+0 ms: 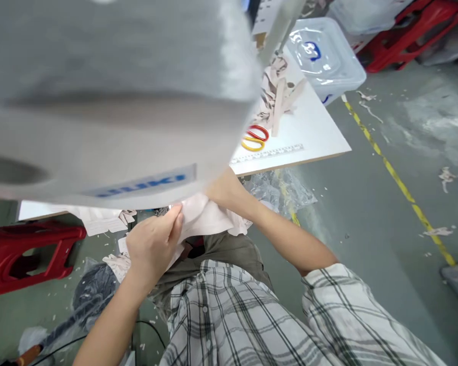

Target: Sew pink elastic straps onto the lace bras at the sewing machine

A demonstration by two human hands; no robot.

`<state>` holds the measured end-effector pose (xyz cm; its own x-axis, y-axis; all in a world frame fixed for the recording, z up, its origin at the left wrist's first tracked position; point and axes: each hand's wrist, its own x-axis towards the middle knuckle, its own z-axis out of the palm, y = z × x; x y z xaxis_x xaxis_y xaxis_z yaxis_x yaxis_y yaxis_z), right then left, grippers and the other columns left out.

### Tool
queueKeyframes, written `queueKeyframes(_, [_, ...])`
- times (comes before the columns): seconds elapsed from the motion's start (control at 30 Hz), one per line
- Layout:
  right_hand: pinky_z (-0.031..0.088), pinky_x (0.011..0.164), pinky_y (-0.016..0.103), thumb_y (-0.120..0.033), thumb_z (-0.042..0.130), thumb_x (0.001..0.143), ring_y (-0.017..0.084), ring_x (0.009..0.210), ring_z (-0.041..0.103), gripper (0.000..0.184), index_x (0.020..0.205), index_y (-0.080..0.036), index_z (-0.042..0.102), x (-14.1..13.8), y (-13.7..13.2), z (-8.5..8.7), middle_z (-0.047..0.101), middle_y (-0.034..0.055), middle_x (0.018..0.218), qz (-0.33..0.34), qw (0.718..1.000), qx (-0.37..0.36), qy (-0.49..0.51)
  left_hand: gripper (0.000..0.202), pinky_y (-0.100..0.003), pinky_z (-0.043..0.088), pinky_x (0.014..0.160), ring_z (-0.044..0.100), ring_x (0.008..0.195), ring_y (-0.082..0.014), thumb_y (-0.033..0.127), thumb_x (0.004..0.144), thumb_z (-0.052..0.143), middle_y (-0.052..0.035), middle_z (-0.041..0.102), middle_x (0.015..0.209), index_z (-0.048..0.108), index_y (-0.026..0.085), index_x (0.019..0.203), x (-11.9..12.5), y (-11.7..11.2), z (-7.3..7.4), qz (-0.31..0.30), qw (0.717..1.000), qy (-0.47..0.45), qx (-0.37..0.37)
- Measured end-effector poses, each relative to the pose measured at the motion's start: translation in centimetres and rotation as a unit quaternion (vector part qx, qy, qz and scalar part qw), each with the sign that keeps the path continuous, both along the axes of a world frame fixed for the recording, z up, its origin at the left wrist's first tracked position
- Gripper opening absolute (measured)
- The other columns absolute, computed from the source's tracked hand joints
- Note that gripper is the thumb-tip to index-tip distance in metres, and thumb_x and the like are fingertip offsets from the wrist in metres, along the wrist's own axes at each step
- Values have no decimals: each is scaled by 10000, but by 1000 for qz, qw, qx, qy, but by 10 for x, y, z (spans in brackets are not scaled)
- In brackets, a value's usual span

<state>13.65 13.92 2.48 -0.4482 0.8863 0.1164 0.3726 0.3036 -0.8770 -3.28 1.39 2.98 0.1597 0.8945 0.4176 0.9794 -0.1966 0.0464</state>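
Observation:
A pale pink piece of fabric (206,218) is stretched between my two hands, over my lap. My left hand (154,241) pinches its left edge, thumb pressed against the fingers. At the fabric's right side is my right hand (223,188), its fingers covered by the big white sewing machine head (145,147), so their grip cannot be made out. The machine carries a blue JUKI label and fills the upper left, close to the camera. More pale fabric (99,218) hangs over the table edge on the left.
On the white table (320,132) lie scissors (255,138) with red and yellow handles, a clear ruler (270,152) and fabric scraps (277,96). A lidded plastic box (324,56) stands beyond. A red stool (34,254) is at left; plastic bags (282,190) lie below the table.

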Motion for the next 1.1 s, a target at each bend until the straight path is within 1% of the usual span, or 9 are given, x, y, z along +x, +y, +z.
queueKeyframes(0.1, [323, 594, 254, -370, 560, 867, 135, 629, 500, 183, 874, -196, 615, 2, 0, -2, 578, -31, 657, -10, 1000, 4, 2, 246, -285, 255, 511, 547, 535, -146, 311, 982, 527, 10, 607, 546, 727, 237, 1104, -4, -1, 0, -5, 1000, 11, -3])
queueKeyframes(0.2, [319, 596, 247, -335, 568, 848, 123, 633, 483, 151, 843, -191, 615, 3, -1, -3, 593, -29, 682, -25, 1000, 7, 16, 250, -290, 255, 521, 565, 560, -148, 320, 988, 513, 4, 623, 567, 729, 247, 1089, -5, -2, 0, -6, 1000, 17, -18])
queueKeyframes(0.37, [303, 592, 247, -326, 587, 842, 117, 620, 445, 152, 786, -186, 601, 3, -3, -3, 544, -34, 638, -25, 999, 14, 16, 242, -289, 286, 543, 574, 578, -149, 309, 992, 511, -1, 645, 594, 730, 230, 1057, -5, -2, -1, -13, 1000, 18, -13])
queueKeyframes(0.6, [284, 568, 245, -316, 578, 857, 106, 581, 430, 131, 807, -197, 599, 8, -1, -6, 532, -46, 636, -29, 999, 7, 22, 267, -284, 290, 544, 556, 557, -152, 319, 998, 484, 6, 600, 546, 736, 238, 1034, 0, 2, -2, -30, 999, 17, -28])
queueKeyframes(0.77, [289, 565, 243, -322, 577, 874, 112, 578, 453, 130, 852, -203, 624, 12, 1, -7, 522, -50, 608, -28, 999, 2, 19, 266, -285, 287, 548, 563, 570, -153, 324, 993, 487, -4, 616, 572, 739, 250, 1034, 5, 5, -3, -38, 999, 8, -27])
queueKeyframes(0.9, [298, 564, 239, -315, 598, 867, 113, 580, 475, 121, 856, -203, 642, 14, 2, -9, 542, -51, 606, -39, 999, -4, 28, 255, -283, 291, 551, 564, 563, -150, 322, 987, 498, -1, 614, 560, 740, 247, 1025, 9, 6, -4, -57, 998, 8, -15])
queueKeyframes(1.1, [297, 560, 237, -287, 613, 857, 103, 553, 468, 98, 849, -199, 657, 18, 2, -10, 546, -57, 596, -41, 999, 2, 24, 234, -281, 307, 561, 555, 547, -151, 303, 978, 521, 0, 604, 545, 743, 239, 1011, 12, 5, -3, -69, 997, 16, -1])
